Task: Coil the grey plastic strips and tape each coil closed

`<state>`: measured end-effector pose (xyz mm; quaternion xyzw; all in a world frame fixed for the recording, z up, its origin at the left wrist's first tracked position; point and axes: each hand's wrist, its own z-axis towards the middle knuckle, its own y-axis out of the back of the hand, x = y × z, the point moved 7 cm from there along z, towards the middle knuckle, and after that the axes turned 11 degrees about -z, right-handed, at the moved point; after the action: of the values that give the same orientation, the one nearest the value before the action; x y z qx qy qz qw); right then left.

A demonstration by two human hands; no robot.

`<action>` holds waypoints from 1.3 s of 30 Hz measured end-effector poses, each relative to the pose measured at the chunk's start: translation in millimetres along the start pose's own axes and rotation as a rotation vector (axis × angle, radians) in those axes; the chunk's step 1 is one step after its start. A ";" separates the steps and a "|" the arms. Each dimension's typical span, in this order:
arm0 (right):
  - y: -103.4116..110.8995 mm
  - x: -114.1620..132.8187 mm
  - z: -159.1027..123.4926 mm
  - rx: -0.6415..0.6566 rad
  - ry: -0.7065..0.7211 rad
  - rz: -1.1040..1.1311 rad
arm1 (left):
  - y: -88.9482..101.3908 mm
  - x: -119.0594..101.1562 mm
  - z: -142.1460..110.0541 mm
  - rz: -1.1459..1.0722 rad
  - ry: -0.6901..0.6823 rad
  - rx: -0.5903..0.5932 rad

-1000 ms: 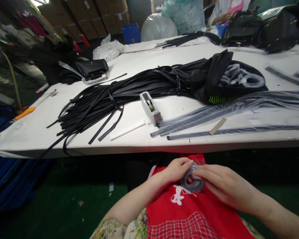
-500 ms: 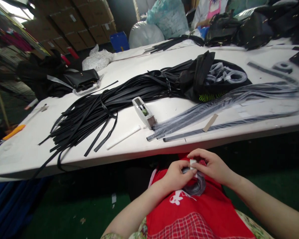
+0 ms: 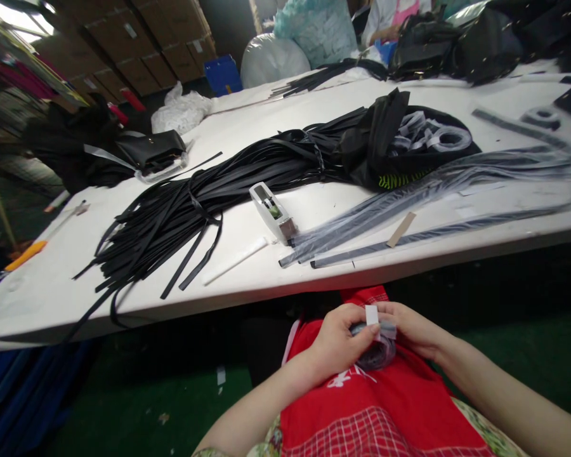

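Observation:
Above my red-aproned lap, both hands hold a coiled grey strap in clear plastic film (image 3: 377, 357). My left hand (image 3: 337, 335) grips the coil's left side, its thumb pressed on top at a small white paper-like piece (image 3: 372, 314). My right hand (image 3: 412, 327) is closed round the far right side, with its fingertips partly hidden behind the coil. On the table ahead, a white tape dispenser (image 3: 269, 212) stands beside the ends of several film-wrapped grey straps (image 3: 356, 230). More coiled straps (image 3: 450, 138) lie in an open black bag (image 3: 361, 155).
A long bundle of black straps (image 3: 204, 203) stretches across the white table (image 3: 247, 292). Near its front edge lie a white stick (image 3: 235, 261) and a brown strip (image 3: 401, 230). Black bags (image 3: 423, 51) are heaped at the far right, near a co-worker (image 3: 385, 22).
My right hand has shifted from above the white piece to the coil's far right side. The white piece now shows more fully, and the coil is tilted differently.

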<state>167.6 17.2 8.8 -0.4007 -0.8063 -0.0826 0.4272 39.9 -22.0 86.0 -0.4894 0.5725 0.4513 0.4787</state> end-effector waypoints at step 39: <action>10.6 62.6 2.3 0.132 0.158 -0.726 | 0.0 8.6 -2.7 0.093 0.184 -0.227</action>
<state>154.1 61.3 52.4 -0.0528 -0.8641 -0.2071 0.4557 39.1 -25.8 77.9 -0.5525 0.5813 0.4882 0.3443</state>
